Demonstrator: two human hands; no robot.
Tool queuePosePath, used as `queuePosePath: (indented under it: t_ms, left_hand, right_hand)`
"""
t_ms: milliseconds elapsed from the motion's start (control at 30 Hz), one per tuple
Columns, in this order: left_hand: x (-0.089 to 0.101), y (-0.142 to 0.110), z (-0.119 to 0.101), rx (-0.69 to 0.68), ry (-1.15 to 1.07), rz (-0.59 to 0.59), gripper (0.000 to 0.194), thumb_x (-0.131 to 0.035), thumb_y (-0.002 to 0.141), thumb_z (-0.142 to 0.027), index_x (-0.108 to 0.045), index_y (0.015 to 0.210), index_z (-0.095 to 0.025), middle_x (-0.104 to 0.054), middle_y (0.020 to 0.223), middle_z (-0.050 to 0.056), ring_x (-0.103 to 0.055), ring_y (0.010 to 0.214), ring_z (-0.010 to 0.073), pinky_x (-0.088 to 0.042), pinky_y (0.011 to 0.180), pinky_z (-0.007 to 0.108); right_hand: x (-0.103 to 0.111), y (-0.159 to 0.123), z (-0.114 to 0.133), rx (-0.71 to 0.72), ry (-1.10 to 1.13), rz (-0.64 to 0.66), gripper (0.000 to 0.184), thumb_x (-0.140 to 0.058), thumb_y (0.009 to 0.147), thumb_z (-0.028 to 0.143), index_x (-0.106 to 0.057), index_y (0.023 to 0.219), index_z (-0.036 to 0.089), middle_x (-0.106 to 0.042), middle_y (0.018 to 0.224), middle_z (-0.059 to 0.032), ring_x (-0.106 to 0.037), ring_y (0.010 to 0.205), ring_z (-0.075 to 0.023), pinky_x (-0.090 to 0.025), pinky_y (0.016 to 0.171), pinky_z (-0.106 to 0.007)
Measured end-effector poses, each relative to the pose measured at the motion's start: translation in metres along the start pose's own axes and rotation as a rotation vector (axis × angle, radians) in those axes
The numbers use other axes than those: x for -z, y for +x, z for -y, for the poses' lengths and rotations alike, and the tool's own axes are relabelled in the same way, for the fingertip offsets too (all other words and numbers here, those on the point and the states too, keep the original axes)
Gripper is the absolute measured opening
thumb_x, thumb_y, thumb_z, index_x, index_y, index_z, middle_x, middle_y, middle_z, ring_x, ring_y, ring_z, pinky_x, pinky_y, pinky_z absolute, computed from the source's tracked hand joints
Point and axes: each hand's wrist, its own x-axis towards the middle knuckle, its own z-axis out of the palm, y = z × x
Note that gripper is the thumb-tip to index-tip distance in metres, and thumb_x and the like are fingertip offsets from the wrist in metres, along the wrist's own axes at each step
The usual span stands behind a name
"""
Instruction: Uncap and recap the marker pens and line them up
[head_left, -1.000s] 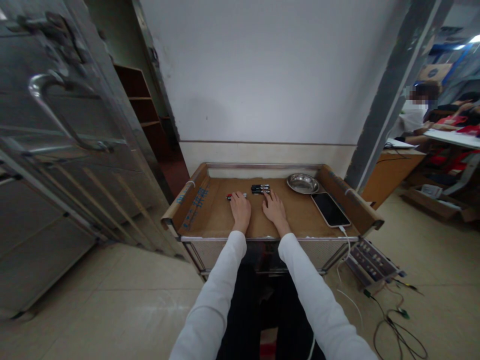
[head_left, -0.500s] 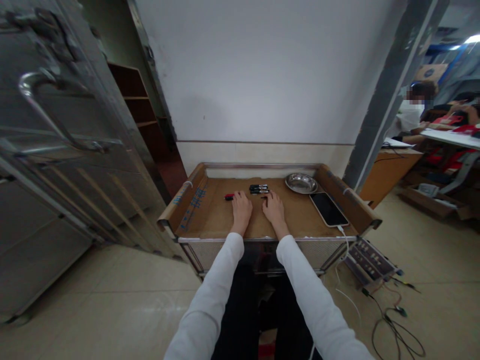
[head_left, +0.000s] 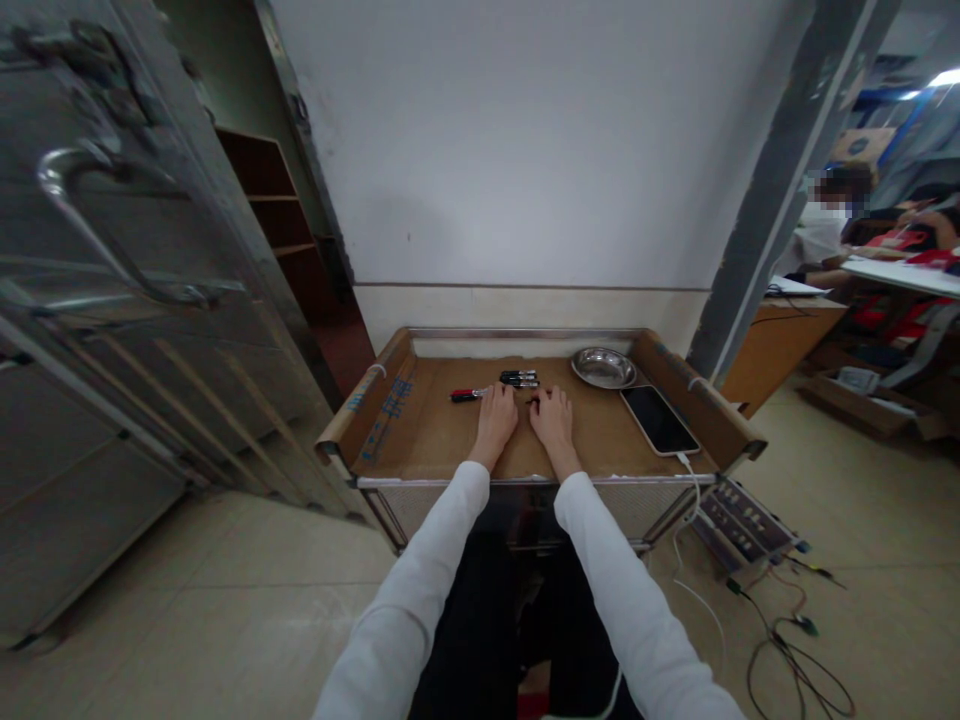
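My left hand (head_left: 497, 418) rests low over the brown cardboard lining (head_left: 427, 440), fingers bent and close together; whatever they may pinch is hidden. Just right of it, my right hand (head_left: 553, 418) is closed around a thin dark pen (head_left: 532, 401), whose tip pokes out toward the left hand. Beyond both hands lie several black pens (head_left: 519, 378) side by side, with clear and silver parts. Left of my left hand, red and black pens (head_left: 466, 395) lie together, their right ends close to the fingers.
A round steel dish (head_left: 603, 367) stands at the tray's back right. In front of it lies a phone (head_left: 660, 420) with a white cable (head_left: 684, 462). Raised cardboard sides (head_left: 697, 410) border the cart top. An electrical box (head_left: 750, 530) with wires sits on the floor at right.
My left hand has moved right, away from the red and black pens, uncovering more of them. My right hand has shifted slightly right, still holding the dark pen.
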Motion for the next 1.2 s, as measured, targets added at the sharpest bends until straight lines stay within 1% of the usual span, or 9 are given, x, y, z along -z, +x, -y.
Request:
queuePosePath:
  t_ms: [133, 233, 367, 533, 767, 967, 1100, 1200]
  left_hand:
    - [-0.002, 0.0, 0.002, -0.004, -0.053, -0.025, 0.021, -0.038, 0.09, -0.011, -0.055, 0.101, -0.012, -0.057, 0.104, 0.015, -0.053, 0.102, 0.0252, -0.04, 0.095, 0.042]
    - [-0.004, 0.0, 0.003, -0.03, -0.093, 0.001, 0.017, -0.04, 0.092, -0.017, -0.056, 0.096, -0.013, -0.058, 0.102, 0.014, -0.054, 0.101, 0.0241, -0.041, 0.095, 0.041]
    - [-0.003, 0.001, 0.004, -0.071, -0.127, 0.049, 0.012, -0.045, 0.092, -0.019, -0.056, 0.094, -0.015, -0.059, 0.1, 0.011, -0.055, 0.098, 0.0217, -0.043, 0.092, 0.038]
    - [0.001, 0.0, 0.002, -0.044, -0.119, 0.055, 0.015, -0.043, 0.093, -0.02, -0.056, 0.095, -0.013, -0.06, 0.102, 0.012, -0.056, 0.099, 0.0217, -0.044, 0.092, 0.037]
    - [0.005, 0.001, 0.002, -0.037, -0.167, 0.095, 0.014, -0.043, 0.093, -0.018, -0.055, 0.097, -0.015, -0.059, 0.105, 0.01, -0.057, 0.1, 0.0191, -0.045, 0.091, 0.033]
    - [0.001, 0.002, 0.004, -0.023, -0.261, 0.092, 0.015, -0.041, 0.094, -0.018, -0.055, 0.1, -0.015, -0.056, 0.11, 0.01, -0.058, 0.101, 0.0169, -0.047, 0.09, 0.03]
    - [-0.001, 0.003, 0.005, -0.047, -0.358, 0.09, 0.015, -0.041, 0.093, -0.015, -0.054, 0.1, -0.015, -0.059, 0.108, 0.009, -0.059, 0.102, 0.0167, -0.047, 0.092, 0.03]
    - [-0.002, 0.004, 0.006, -0.061, -0.45, 0.073, 0.016, -0.041, 0.092, -0.012, -0.052, 0.104, -0.013, -0.062, 0.109, 0.011, -0.06, 0.104, 0.0171, -0.047, 0.094, 0.032]
  right_hand:
    - [0.003, -0.001, 0.0, 0.017, -0.027, 0.009, 0.022, -0.045, 0.09, 0.021, -0.062, 0.101, 0.015, -0.059, 0.106, -0.014, -0.05, 0.099, -0.0237, -0.035, 0.083, -0.033]
    - [0.006, -0.003, 0.0, 0.041, -0.03, 0.015, 0.022, -0.044, 0.092, 0.024, -0.063, 0.1, 0.016, -0.059, 0.107, -0.0133, -0.05, 0.099, -0.0232, -0.035, 0.083, -0.033]
    - [0.01, -0.004, 0.0, 0.063, -0.018, 0.029, 0.023, -0.043, 0.093, 0.025, -0.063, 0.102, 0.017, -0.061, 0.106, -0.0117, -0.05, 0.098, -0.0221, -0.033, 0.082, -0.032]
    - [0.015, -0.004, 0.0, 0.056, 0.007, 0.042, 0.023, -0.043, 0.094, 0.025, -0.064, 0.101, 0.018, -0.063, 0.104, -0.0108, -0.051, 0.097, -0.0213, -0.032, 0.081, -0.032]
    - [0.009, -0.003, -0.003, 0.072, 0.061, 0.043, 0.022, -0.044, 0.094, 0.025, -0.063, 0.101, 0.018, -0.064, 0.104, -0.0105, -0.052, 0.098, -0.0209, -0.031, 0.082, -0.031]
    - [0.011, -0.003, -0.004, 0.096, 0.154, 0.041, 0.021, -0.044, 0.094, 0.023, -0.064, 0.098, 0.02, -0.066, 0.103, -0.0076, -0.053, 0.097, -0.0202, -0.03, 0.082, -0.031]
    - [0.009, -0.002, -0.004, 0.083, 0.215, 0.029, 0.022, -0.043, 0.094, 0.022, -0.063, 0.1, 0.018, -0.067, 0.104, -0.0086, -0.054, 0.1, -0.0205, -0.032, 0.085, -0.032]
    - [0.003, 0.001, -0.005, 0.125, 0.286, 0.023, 0.022, -0.044, 0.093, 0.019, -0.061, 0.105, 0.016, -0.066, 0.107, -0.0098, -0.056, 0.102, -0.0205, -0.036, 0.087, -0.032]
